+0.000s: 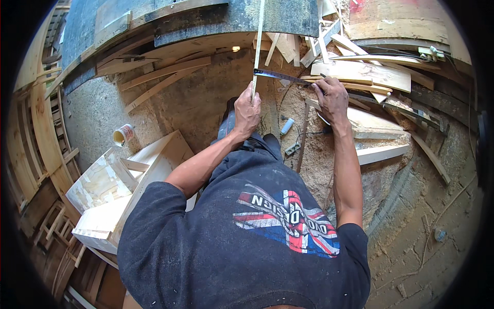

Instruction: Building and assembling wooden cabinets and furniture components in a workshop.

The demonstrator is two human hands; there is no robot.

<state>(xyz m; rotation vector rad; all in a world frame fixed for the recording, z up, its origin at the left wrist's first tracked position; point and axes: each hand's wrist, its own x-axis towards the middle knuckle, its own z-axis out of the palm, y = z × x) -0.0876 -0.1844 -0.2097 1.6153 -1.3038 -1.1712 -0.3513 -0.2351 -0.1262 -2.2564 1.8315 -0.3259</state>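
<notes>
My left hand (248, 113) is closed around the lower end of a thin, pale wooden strip (259, 38). The strip runs away from me over the edge of the blue-grey work table (280, 20). My right hand (333, 100), further right, is closed on a dark, narrow, ruler-like blade (283, 76). The blade's far end meets the strip a little beyond my left fingers. A small dark tip shows by my right thumb and fingers; I cannot make out what it belongs to.
Wood offcuts (381, 74) lie piled at the right, above sawdust (316, 154). A small white-and-blue bottle (287, 126) lies on the floor near my feet. At the left are a paint can (123, 135) and a pale wooden box (103, 221). A cord (429, 242) trails at the right.
</notes>
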